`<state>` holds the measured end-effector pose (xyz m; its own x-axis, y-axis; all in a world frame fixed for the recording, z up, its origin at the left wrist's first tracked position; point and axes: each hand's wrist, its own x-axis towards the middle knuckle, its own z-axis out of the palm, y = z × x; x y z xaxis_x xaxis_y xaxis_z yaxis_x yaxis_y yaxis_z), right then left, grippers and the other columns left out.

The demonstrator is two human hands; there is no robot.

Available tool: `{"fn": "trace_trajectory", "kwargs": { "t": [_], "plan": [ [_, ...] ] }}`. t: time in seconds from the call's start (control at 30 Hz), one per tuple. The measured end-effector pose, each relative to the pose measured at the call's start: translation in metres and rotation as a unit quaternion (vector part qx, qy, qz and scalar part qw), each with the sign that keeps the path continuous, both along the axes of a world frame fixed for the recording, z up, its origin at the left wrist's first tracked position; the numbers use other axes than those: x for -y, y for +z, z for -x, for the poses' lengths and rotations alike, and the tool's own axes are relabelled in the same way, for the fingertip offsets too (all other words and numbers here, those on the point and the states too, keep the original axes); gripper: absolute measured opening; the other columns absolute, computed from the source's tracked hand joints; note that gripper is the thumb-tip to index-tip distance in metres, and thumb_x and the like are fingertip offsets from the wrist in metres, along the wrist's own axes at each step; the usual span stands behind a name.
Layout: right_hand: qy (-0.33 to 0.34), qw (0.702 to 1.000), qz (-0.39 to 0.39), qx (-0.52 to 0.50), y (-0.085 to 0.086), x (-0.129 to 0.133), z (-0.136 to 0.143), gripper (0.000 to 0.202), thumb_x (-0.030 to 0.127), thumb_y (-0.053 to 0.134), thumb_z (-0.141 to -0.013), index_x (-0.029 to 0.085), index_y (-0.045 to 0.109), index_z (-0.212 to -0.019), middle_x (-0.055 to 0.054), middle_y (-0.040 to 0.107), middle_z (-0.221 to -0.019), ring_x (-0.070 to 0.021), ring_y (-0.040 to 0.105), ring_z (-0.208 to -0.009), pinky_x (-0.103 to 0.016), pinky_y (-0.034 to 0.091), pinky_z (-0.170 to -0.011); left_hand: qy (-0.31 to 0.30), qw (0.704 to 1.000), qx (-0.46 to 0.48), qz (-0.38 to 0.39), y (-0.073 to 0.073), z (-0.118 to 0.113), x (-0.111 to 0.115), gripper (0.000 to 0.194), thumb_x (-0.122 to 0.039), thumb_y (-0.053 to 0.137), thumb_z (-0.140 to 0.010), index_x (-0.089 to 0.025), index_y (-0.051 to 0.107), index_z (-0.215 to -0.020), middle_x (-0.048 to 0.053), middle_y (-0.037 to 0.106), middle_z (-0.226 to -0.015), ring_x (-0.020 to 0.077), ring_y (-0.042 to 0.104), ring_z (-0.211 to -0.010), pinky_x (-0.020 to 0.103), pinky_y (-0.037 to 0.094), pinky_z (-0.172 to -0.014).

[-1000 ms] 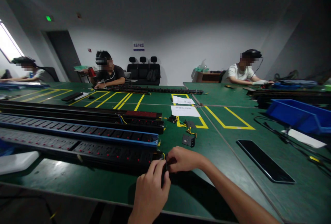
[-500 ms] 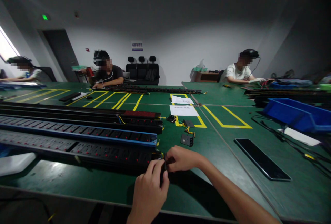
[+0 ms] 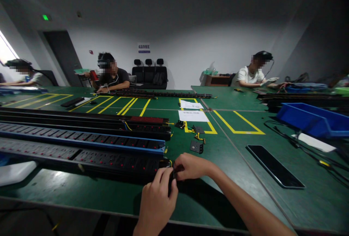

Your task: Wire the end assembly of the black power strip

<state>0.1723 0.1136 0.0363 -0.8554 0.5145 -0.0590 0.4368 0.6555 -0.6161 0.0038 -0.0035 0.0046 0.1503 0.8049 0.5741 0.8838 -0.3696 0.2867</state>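
Observation:
Long black socket strips with red dots lie side by side at the left, one of them blue-edged [image 3: 89,138]. At the right end of the nearest strip [image 3: 109,158], my left hand [image 3: 159,196] has its fingers closed round a small black end piece [image 3: 171,183]. My right hand [image 3: 188,167] pinches at the same piece from the right, its fingertips partly hidden. A yellow wire shows just above the fingers. Beyond my hands, small black plates [image 3: 196,146] with yellow-green wires lie on the green table.
A phone [image 3: 275,166] lies at the right, with black cables, a white strip and a blue bin [image 3: 313,119] beyond. Paper sheets [image 3: 193,116] lie mid-table. A white object [image 3: 16,173] is at the left edge. Several people sit across the table.
My hands have hardly moved and keep the same grip. The person at the far right has raised a gloved hand. The view has shifted slightly.

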Motion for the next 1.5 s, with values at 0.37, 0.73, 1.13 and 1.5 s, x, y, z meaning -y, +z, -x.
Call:
{"fn": "trace_trajectory", "kwargs": {
  "t": [0.37,0.73,1.13,1.5],
  "plan": [
    [0.003,1.000,0.010,-0.007,-0.0021,-0.0008,-0.0002,0.011,0.020,0.066,-0.075,0.011,0.073,-0.077,0.004,0.059,-0.061,-0.0072,0.046,-0.054,-0.018,0.032,-0.052,0.005,1.000,-0.008,0.005,0.0000,0.0000,-0.0002,0.027,-0.024,0.047,-0.093,-0.022,0.060,-0.116,0.007,0.070,-0.109,0.0186,0.072,-0.077,0.027,0.058,-0.061],
    [-0.005,1.000,0.008,0.000,-0.0005,0.0002,0.0000,0.012,0.021,0.066,-0.075,0.012,0.074,-0.077,0.003,0.059,-0.060,-0.0079,0.047,-0.054,-0.018,0.032,-0.052,0.005,1.000,-0.008,0.001,-0.0003,0.0002,0.0002,0.027,-0.025,0.047,-0.093,-0.021,0.061,-0.116,0.008,0.070,-0.108,0.0177,0.071,-0.077,0.026,0.058,-0.062],
    [0.004,1.000,0.006,-0.012,-0.0020,-0.0009,-0.0007,0.011,0.020,0.066,-0.075,0.011,0.072,-0.074,0.004,0.056,-0.059,-0.0069,0.044,-0.052,-0.018,0.031,-0.051,0.002,1.000,-0.002,0.007,0.0005,0.0003,0.0003,0.027,-0.024,0.047,-0.093,-0.022,0.060,-0.117,0.007,0.070,-0.109,0.0178,0.072,-0.078,0.027,0.058,-0.063],
    [0.002,1.000,-0.005,0.000,-0.0009,-0.0001,0.0000,0.011,0.020,0.066,-0.075,0.011,0.072,-0.074,0.004,0.054,-0.058,-0.0073,0.044,-0.052,-0.019,0.030,-0.051,0.003,1.000,-0.009,-0.004,-0.0003,0.0000,-0.0004,0.027,-0.025,0.046,-0.093,-0.022,0.061,-0.115,0.006,0.070,-0.107,0.0182,0.072,-0.078,0.028,0.059,-0.061]
  ]
}}
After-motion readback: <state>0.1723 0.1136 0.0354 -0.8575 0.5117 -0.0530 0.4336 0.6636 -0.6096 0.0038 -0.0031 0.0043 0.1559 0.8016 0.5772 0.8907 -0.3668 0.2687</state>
